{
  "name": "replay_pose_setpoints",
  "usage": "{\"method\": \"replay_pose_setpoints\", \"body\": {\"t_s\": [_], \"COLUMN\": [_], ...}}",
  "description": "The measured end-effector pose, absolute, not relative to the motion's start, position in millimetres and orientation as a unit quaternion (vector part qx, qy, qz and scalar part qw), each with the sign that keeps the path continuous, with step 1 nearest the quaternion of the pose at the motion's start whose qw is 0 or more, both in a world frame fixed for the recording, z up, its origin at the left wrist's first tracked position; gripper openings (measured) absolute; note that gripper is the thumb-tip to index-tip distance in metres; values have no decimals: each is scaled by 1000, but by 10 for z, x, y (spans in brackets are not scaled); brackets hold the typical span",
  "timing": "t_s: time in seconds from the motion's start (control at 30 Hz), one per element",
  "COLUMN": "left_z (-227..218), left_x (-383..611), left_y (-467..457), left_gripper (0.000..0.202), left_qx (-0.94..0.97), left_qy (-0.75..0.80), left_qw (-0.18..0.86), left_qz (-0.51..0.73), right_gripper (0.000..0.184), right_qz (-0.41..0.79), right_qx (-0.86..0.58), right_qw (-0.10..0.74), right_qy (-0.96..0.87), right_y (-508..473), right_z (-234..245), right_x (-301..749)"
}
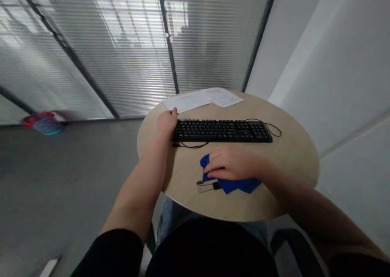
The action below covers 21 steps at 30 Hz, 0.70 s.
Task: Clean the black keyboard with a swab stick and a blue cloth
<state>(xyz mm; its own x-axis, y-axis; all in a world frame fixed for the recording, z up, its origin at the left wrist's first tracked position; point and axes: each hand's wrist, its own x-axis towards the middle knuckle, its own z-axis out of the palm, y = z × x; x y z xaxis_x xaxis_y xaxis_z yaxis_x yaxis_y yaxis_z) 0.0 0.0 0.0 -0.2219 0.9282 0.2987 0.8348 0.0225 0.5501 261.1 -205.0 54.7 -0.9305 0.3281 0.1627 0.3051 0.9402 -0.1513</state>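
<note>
A black keyboard (222, 130) lies across the round table, its cable looped at the right end and along the near left edge. My left hand (167, 123) is closed around the keyboard's left end, with the thumb on top. Nearer to me, my right hand (230, 163) rests over a crumpled blue cloth (239, 185), its fingers curled onto it and hiding part of it. Beside the cloth's left side lie a small brush-like tool (200, 182) and a thin wire-framed tool (206, 188) with a dark end, both partly covered.
Printed paper sheets (195, 99) lie at the far side of the wooden table (295, 147). Behind it stand a blind-covered glass partition (134, 57) and a white wall (344, 66). On the floor at left sits a red and blue basket-like object (45, 123).
</note>
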Motion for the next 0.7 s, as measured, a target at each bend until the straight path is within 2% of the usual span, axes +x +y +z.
{"method": "replay_pose_setpoints", "body": {"t_s": [0.23, 0.43, 0.7], "left_z": [23, 72, 318], "left_x": [-10, -8, 250], "left_y": [-21, -70, -342], "left_gripper": [55, 53, 50], "left_qx": [604, 603, 687], "left_qy": [692, 660, 508], "left_qw": [94, 87, 21], "left_qz": [385, 440, 519], "right_gripper": [21, 19, 15], "right_qz": [-3, -26, -3], "right_qx": [-179, -244, -316], "right_qw": [56, 91, 131], "right_qy": [-982, -965, -940], "right_y": [-2139, -2154, -2137], "right_z": [133, 65, 61], "right_x": [2268, 2197, 2145]}}
